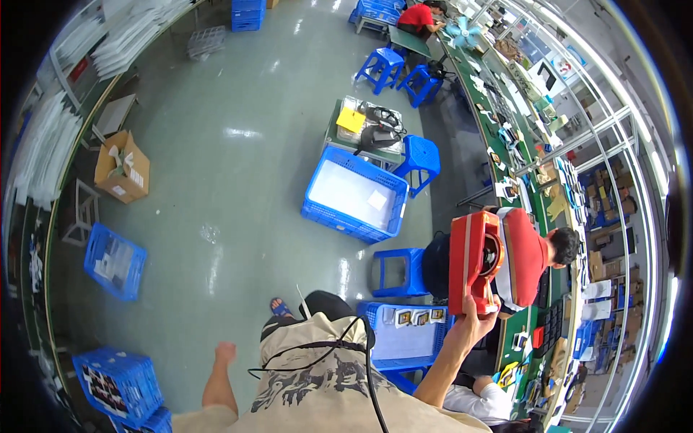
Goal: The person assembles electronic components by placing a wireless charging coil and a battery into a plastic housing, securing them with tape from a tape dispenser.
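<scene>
My right hand (pixel 473 317) is raised to the right and grips the lower end of a red box-shaped plastic housing (pixel 473 260), held upright with a round opening on its right side. My left hand (pixel 225 352) hangs at my side over the grey floor, fingers curled into a loose fist with nothing in it. A black cable (pixel 361 346) runs across my patterned shirt. Below the red housing stands a blue crate (pixel 404 339) lined with white sheet and a few small framed parts.
A person in a red shirt (pixel 527 256) sits at the long green workbench (pixel 505 137) on the right. Blue stools (pixel 397 270), a large blue crate (pixel 354 195), a cardboard box (pixel 123 169) and more blue crates (pixel 115 260) stand on the floor.
</scene>
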Demonstrator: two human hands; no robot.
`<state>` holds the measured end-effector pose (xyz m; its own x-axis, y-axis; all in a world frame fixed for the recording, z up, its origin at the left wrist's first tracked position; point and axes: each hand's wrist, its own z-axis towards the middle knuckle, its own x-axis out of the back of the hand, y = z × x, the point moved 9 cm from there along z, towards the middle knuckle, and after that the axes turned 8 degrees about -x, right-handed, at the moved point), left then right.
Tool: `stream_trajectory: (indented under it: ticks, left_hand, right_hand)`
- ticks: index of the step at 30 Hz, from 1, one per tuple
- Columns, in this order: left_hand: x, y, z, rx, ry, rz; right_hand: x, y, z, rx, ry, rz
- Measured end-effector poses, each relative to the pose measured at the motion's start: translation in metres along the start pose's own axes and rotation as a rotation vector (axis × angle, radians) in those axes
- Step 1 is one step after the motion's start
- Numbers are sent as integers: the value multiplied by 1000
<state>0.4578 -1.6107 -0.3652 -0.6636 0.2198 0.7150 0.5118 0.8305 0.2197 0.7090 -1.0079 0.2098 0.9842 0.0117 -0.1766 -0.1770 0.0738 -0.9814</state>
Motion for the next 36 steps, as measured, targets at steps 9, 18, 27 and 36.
stream_trajectory:
  ticks: [9,18,27,36]
  left_hand:
    - [463,67,273,-37,532,-834]
    - [504,40,373,-103,305,-502]
    - [529,-65,507,-360,68,-105]
    - [825,35,793,-274,-141,-193]
  right_hand:
    - [-171,52,76,75,162,19]
    - [-354,125,194,-6,229,36]
    - [-519,165,304,79,390,99]
    - [-616,179,349,138,663,147]
